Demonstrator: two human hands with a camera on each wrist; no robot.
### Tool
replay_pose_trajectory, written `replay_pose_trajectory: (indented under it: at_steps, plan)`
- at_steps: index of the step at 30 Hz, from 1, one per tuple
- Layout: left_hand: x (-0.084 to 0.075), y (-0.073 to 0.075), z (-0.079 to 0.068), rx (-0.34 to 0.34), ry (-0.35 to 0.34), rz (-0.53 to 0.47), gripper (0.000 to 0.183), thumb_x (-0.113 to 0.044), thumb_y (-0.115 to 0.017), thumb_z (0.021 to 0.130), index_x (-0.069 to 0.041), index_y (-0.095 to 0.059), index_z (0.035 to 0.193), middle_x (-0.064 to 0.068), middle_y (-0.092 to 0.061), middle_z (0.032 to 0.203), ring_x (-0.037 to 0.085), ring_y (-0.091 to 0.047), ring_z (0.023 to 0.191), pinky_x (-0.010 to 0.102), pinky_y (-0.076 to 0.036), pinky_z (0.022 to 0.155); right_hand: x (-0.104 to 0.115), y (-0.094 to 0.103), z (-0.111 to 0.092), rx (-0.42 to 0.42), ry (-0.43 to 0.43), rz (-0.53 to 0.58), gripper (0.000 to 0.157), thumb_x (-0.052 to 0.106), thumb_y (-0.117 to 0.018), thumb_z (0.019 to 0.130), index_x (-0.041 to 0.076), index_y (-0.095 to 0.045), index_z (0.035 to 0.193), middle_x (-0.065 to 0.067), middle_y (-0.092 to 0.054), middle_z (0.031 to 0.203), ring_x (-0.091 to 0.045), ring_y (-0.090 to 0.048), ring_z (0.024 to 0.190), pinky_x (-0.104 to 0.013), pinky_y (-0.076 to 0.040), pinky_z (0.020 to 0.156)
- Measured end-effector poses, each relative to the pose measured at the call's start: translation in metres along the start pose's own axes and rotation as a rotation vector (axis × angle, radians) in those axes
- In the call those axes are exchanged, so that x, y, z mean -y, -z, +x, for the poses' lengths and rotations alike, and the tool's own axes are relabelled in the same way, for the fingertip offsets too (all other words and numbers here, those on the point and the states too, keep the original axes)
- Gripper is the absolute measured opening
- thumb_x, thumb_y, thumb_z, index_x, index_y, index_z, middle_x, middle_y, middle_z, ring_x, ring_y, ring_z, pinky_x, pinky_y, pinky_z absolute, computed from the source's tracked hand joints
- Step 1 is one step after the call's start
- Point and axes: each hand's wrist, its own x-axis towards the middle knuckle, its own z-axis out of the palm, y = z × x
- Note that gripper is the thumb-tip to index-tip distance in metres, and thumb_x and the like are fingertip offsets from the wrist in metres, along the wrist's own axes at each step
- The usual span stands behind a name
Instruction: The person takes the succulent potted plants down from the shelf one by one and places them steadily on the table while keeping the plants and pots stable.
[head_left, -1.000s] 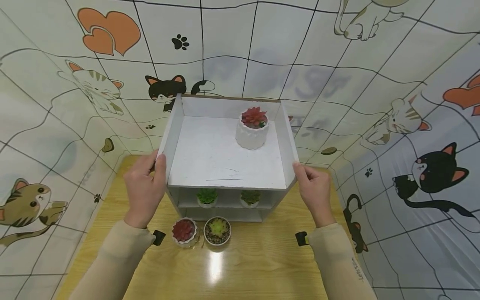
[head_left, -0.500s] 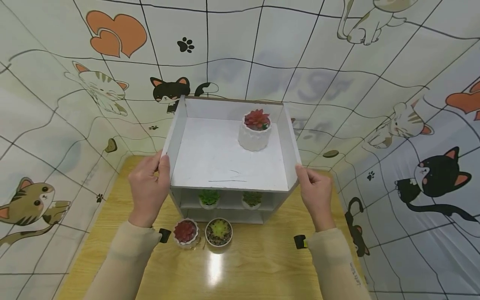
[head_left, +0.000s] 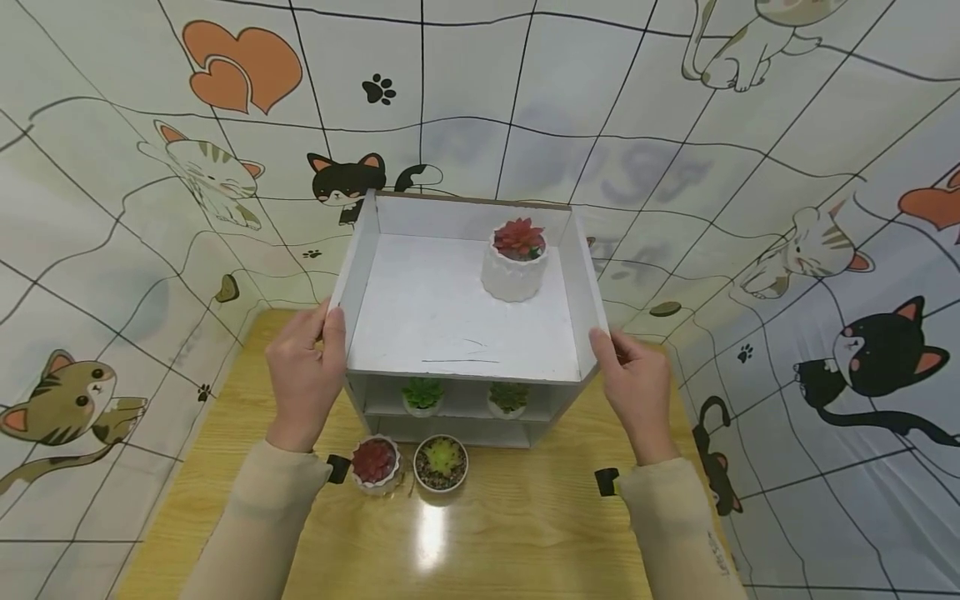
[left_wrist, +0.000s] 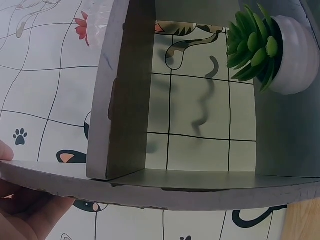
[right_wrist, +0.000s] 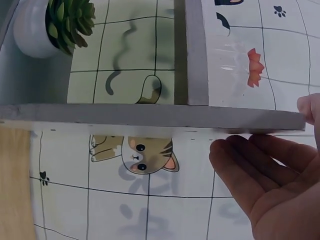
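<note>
A white open-backed shelf unit [head_left: 457,325] stands on the wooden table, with a raised wall along each side of its top. My left hand [head_left: 303,371] pinches the left side wall near its front end. On the opposite side, my right hand [head_left: 636,385] grips the right wall, its thumb [right_wrist: 309,109] at the wall's edge. Toward the back right of the top stands a red succulent in a white pot [head_left: 514,271]. Below, a bright green succulent [head_left: 422,395] and a duller green succulent [head_left: 508,398] sit inside on the middle board.
On the table [head_left: 525,533], just in front of the shelf's left part, stand a dark red succulent [head_left: 376,463] in a scalloped pot and a yellow-green succulent [head_left: 441,463] in a round pot. Cat-printed cloth walls [head_left: 465,92] rise behind and at both sides.
The whole head view has shifted slightly, so everything appears a little further right. Both hands keep their hold on the shelf walls, and the potted plants stay where they were.
</note>
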Motion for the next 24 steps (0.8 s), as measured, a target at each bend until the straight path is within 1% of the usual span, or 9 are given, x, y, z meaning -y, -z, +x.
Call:
replay_pose_trajectory:
  at_steps: [1,3,6,7,8,11,15,19,24]
  plan:
    - [0.000,0.000,0.000,-0.002,0.000,0.003,0.027,-0.010,-0.060,0.102,0.007,-0.075,0.118,0.025,-0.073,0.089,0.032,-0.067,0.069,0.015,-0.041,0.066,0.002,0.000,0.001,0.006,0.021,-0.010,0.035,0.026,-0.065,0.102,-0.001,-0.075,0.122,-0.022,-0.076,0.107,-0.025,-0.072,0.084,-0.012,-0.051,0.071]
    - [0.001,0.000,0.000,-0.004,0.002,0.008,0.027,-0.010,-0.060,0.102,0.007,-0.075,0.118,0.025,-0.073,0.089,0.033,-0.067,0.069,0.014,-0.041,0.067,0.007,-0.001,0.004,0.014,0.054,-0.016,0.037,0.023,-0.066,0.101,-0.001,-0.072,0.128,-0.022,-0.074,0.117,-0.032,-0.074,0.098,-0.023,-0.058,0.082]
    - [0.002,-0.001,0.000,-0.010,0.004,0.005,0.027,-0.010,-0.060,0.102,0.007,-0.075,0.117,0.025,-0.073,0.089,0.033,-0.068,0.069,0.010,-0.039,0.068,0.012,-0.003,0.009,0.004,0.097,-0.032,0.039,0.020,-0.067,0.100,-0.001,-0.068,0.132,-0.022,-0.070,0.124,-0.037,-0.070,0.109,-0.046,-0.058,0.093]
    - [0.002,-0.001,0.000,-0.012,0.004,0.002,0.027,-0.010,-0.060,0.102,0.007,-0.075,0.117,0.025,-0.073,0.089,0.033,-0.068,0.069,0.010,-0.039,0.068,0.014,-0.004,0.011,-0.004,0.113,-0.041,0.040,0.019,-0.068,0.099,-0.002,-0.067,0.133,-0.023,-0.069,0.125,-0.038,-0.069,0.111,-0.052,-0.057,0.094]
    - [0.001,-0.001,0.000,-0.018,0.003,-0.002,0.026,-0.009,-0.061,0.101,0.006,-0.075,0.116,0.024,-0.073,0.088,0.033,-0.068,0.068,0.009,-0.039,0.068,0.015,-0.004,0.012,-0.016,0.130,-0.053,0.041,0.018,-0.068,0.099,-0.003,-0.067,0.133,-0.024,-0.068,0.127,-0.040,-0.068,0.112,-0.055,-0.056,0.094]
    - [0.001,-0.001,0.000,-0.015,0.001,0.000,0.027,-0.010,-0.061,0.101,0.006,-0.075,0.116,0.024,-0.073,0.088,0.033,-0.068,0.068,0.010,-0.039,0.068,0.019,-0.007,0.018,-0.060,0.201,-0.094,0.043,0.016,-0.069,0.095,-0.006,-0.066,0.132,-0.026,-0.066,0.131,-0.043,-0.066,0.116,-0.059,-0.053,0.097]
    - [0.001,-0.001,0.000,-0.010,0.011,0.000,0.027,-0.010,-0.060,0.102,0.007,-0.075,0.117,0.025,-0.073,0.088,0.033,-0.068,0.069,0.009,-0.039,0.069,0.023,-0.011,0.024,-0.095,0.276,-0.103,0.043,0.014,-0.072,0.092,-0.008,-0.067,0.129,-0.026,-0.065,0.133,-0.043,-0.063,0.121,-0.060,-0.052,0.100]
    - [-0.001,-0.001,0.001,-0.010,0.013,-0.002,0.027,-0.009,-0.061,0.101,0.007,-0.075,0.118,0.025,-0.073,0.089,0.033,-0.069,0.069,0.008,-0.039,0.069,0.027,-0.013,0.028,-0.098,0.323,-0.088,0.042,0.012,-0.072,0.092,-0.010,-0.067,0.127,-0.027,-0.067,0.128,-0.044,-0.064,0.119,-0.060,-0.053,0.098]
    - [-0.005,0.000,0.002,-0.020,0.019,-0.016,0.026,-0.008,-0.062,0.101,0.005,-0.075,0.118,0.024,-0.073,0.088,0.033,-0.069,0.069,0.011,-0.040,0.067,0.030,-0.014,0.032,-0.069,0.346,-0.114,0.039,0.014,-0.072,0.093,-0.009,-0.070,0.124,-0.026,-0.069,0.125,-0.043,-0.065,0.117,-0.059,-0.053,0.097]
